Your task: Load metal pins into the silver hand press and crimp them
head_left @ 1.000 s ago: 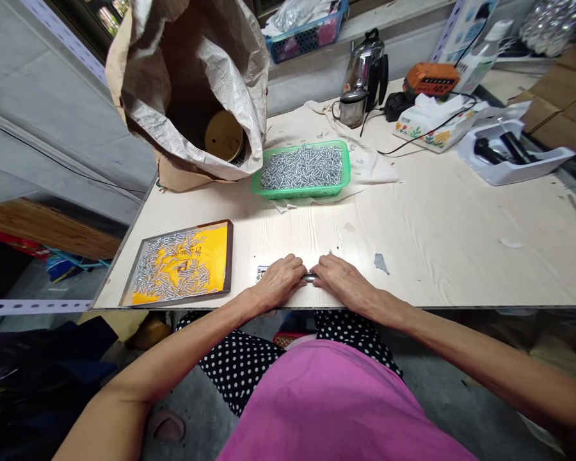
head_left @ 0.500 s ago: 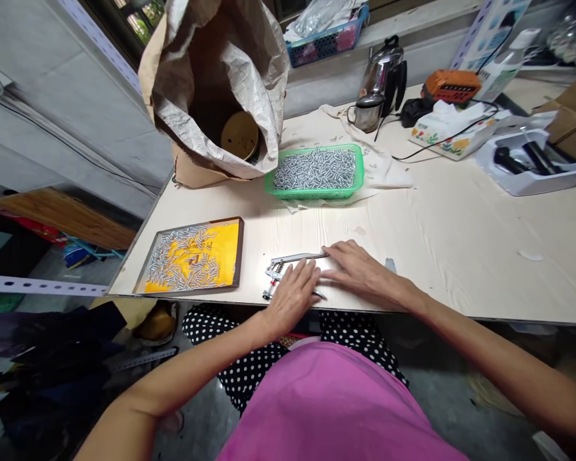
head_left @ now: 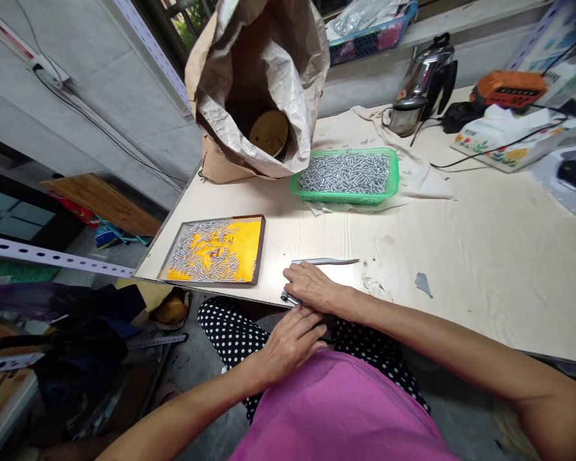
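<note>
A metal plier-like hand tool [head_left: 333,261] lies near the front edge of the table. Its upper handle and a small black end show, while the rest is covered by my right hand [head_left: 312,287]. The fingers of that hand are curled over the tool. Just in front of the table edge is my left hand [head_left: 290,346], its fingertips bent downward close to my right wrist and my lap. What those fingers hold, if anything, is hidden. To the left stands a shallow tray [head_left: 261,250] with a yellow bottom and many small silver pins scattered in it.
A green basket [head_left: 393,189] full of small metal pins stands farther back on a cloth. Beside it is a large open sack [head_left: 211,157]. A kettle [head_left: 432,70], a metal cup [head_left: 406,118] and an orange device [head_left: 509,88] stand at the back right. A grey scrap [head_left: 423,284] lies on the right.
My right hand has moved left from the handle end onto the tool's head. My left hand has come off the tool, down past the table edge. The view has shifted left.
</note>
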A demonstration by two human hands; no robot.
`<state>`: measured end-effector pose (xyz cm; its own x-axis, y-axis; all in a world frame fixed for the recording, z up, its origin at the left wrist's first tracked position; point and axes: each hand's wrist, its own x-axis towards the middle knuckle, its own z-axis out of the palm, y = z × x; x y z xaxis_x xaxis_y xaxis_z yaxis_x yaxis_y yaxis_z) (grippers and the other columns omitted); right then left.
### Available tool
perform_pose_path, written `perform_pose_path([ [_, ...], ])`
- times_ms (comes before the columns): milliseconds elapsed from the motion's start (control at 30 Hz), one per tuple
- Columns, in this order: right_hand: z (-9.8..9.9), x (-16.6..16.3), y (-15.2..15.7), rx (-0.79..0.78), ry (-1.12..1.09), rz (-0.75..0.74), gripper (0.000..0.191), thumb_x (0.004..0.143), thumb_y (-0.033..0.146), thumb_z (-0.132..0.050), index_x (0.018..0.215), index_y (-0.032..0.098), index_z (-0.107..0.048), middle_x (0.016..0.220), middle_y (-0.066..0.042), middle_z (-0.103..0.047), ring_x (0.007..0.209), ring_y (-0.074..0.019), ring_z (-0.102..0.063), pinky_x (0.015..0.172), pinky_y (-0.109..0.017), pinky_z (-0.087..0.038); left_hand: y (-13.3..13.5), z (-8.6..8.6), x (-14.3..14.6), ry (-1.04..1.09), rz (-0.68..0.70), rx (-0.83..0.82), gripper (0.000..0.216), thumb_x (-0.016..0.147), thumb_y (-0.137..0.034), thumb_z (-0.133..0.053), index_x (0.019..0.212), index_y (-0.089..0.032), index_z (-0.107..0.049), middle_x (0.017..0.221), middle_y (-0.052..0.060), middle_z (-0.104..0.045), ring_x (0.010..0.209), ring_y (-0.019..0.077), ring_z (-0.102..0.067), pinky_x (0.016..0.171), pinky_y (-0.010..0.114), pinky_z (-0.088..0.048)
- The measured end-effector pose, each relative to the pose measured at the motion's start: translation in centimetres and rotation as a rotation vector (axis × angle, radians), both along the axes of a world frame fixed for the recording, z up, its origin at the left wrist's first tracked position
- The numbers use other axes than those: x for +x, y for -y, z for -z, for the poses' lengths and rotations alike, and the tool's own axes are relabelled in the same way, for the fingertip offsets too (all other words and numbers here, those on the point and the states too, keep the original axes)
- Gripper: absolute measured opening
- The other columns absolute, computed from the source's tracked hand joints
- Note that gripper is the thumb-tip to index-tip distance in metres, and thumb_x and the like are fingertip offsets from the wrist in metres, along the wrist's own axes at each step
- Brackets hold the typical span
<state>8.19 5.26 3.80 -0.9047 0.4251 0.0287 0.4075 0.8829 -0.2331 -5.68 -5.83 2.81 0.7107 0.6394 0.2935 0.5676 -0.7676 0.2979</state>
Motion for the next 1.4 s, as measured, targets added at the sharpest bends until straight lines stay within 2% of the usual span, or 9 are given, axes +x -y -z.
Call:
perform_pose_path([
  [267, 1.5, -0.5, 0.3, -0.104, -0.076, 0.021, 0.015, 0.094, 0.012, -0.050, 0.093, 0.013, -0.064, 0.094, -0.009, -0.061, 0.087, -0.0189, -0.056, 0.071, -0.030, -0.040, 0.0, 0.7, -3.0, -0.017, -0.143, 0.056, 0.028, 0.099, -0.024, -0.051, 0.122, -0.011, -0.061, 0.126, 0.015, -0.066, 0.129, 0.0225, -0.054, 0.108, 0.042, -0.049],
  [433, 0.7, -0.3, -0.4, -0.439, -0.517, 0.298, 0.013, 0.096, 0.019, -0.046, 0.096, 0.017, -0.059, 0.093, -0.005, -0.063, 0.078, -0.0145, -0.057, 0.069, -0.028, -0.044, 0.3, 1.0, -2.9, -0.022, -0.129, 0.085, 0.028, 0.099, -0.023, -0.050, 0.123, -0.012, -0.060, 0.127, 0.013, -0.065, 0.129, 0.0222, -0.054, 0.105, 0.039, -0.052],
  [500, -0.7, 0.5, -1.5, -0.468, -0.721, 0.435, 0.012, 0.095, 0.024, -0.048, 0.095, 0.018, -0.058, 0.090, -0.004, -0.063, 0.074, -0.0145, -0.057, 0.067, -0.028, -0.045, 0.0, 0.6, -3.4, -0.016, -0.147, 0.104, 0.027, 0.099, -0.026, -0.051, 0.120, -0.013, -0.062, 0.126, 0.012, -0.066, 0.125, 0.0216, -0.057, 0.104, 0.039, -0.052],
  [667, -4.6, 6.1, -7.1, -0.115, -0.885, 0.723, 0.015, 0.091, 0.035, -0.057, 0.093, 0.020, -0.061, 0.086, -0.005, -0.063, 0.072, -0.0173, -0.057, 0.066, -0.031, -0.047, -4.5, -2.1, -7.7, -0.084, -0.537, 0.217, 0.022, 0.098, -0.021, -0.049, 0.108, -0.018, -0.069, 0.105, 0.010, -0.069, 0.099, 0.0215, -0.061, 0.088, 0.038, -0.054],
  [833, -5.0, 11.4, -10.6, 0.243, -0.594, 0.890, 0.035, 0.095, 0.038, -0.050, 0.119, 0.016, -0.061, 0.105, -0.015, -0.061, 0.082, -0.0234, -0.058, 0.068, -0.038, -0.047, -11.0, -3.9, -13.4, -0.381, -0.833, 0.096, 0.024, 0.096, -0.021, -0.050, 0.091, -0.015, -0.073, 0.091, 0.012, -0.066, 0.093, 0.0258, -0.052, 0.079, 0.038, -0.048],
  [933, -3.6, 11.5, -7.9, 0.224, -0.488, 0.833, 0.039, 0.097, 0.038, -0.046, 0.126, 0.015, -0.058, 0.111, -0.016, -0.059, 0.080, -0.0239, -0.059, 0.063, -0.037, -0.048, -13.0, -3.6, -15.0, -0.547, -0.787, -0.064, 0.026, 0.093, -0.017, -0.049, 0.081, -0.014, -0.072, 0.088, 0.013, -0.064, 0.094, 0.0268, -0.051, 0.077, 0.037, -0.046],
  [1133, 1.3, 7.6, 2.4, -0.091, -0.331, 0.415, 0.021, 0.098, 0.030, -0.047, 0.112, 0.022, -0.061, 0.100, -0.007, -0.063, 0.082, -0.0188, -0.064, 0.069, -0.030, -0.050, -14.3, -3.1, -15.4, -0.632, -0.628, -0.130, 0.025, 0.089, -0.008, -0.046, 0.080, -0.014, -0.068, 0.092, 0.015, -0.063, 0.097, 0.0268, -0.052, 0.081, 0.036, -0.046],
  [1300, 3.7, 6.8, 4.8, -0.027, -0.143, 0.460, 0.015, 0.097, 0.020, -0.048, 0.104, 0.020, -0.061, 0.094, -0.005, -0.060, 0.079, -0.0187, -0.061, 0.064, -0.029, -0.043, -15.0, -3.9, -15.5, -0.601, -0.557, -0.156, 0.022, 0.086, -0.008, -0.047, 0.076, -0.015, -0.066, 0.092, 0.015, -0.065, 0.097, 0.0265, -0.055, 0.085, 0.036, -0.047],
  [1400, 3.5, 7.4, 3.9, 0.038, -0.057, 0.530, 0.015, 0.097, 0.017, -0.047, 0.094, 0.021, -0.062, 0.091, -0.005, -0.060, 0.079, -0.0188, -0.058, 0.064, -0.030, -0.039, -14.2, -4.4, -13.5, -0.356, -0.628, -0.205, 0.017, 0.085, -0.014, -0.052, 0.079, -0.016, -0.068, 0.087, 0.011, -0.068, 0.090, 0.0231, -0.060, 0.085, 0.035, -0.049],
])
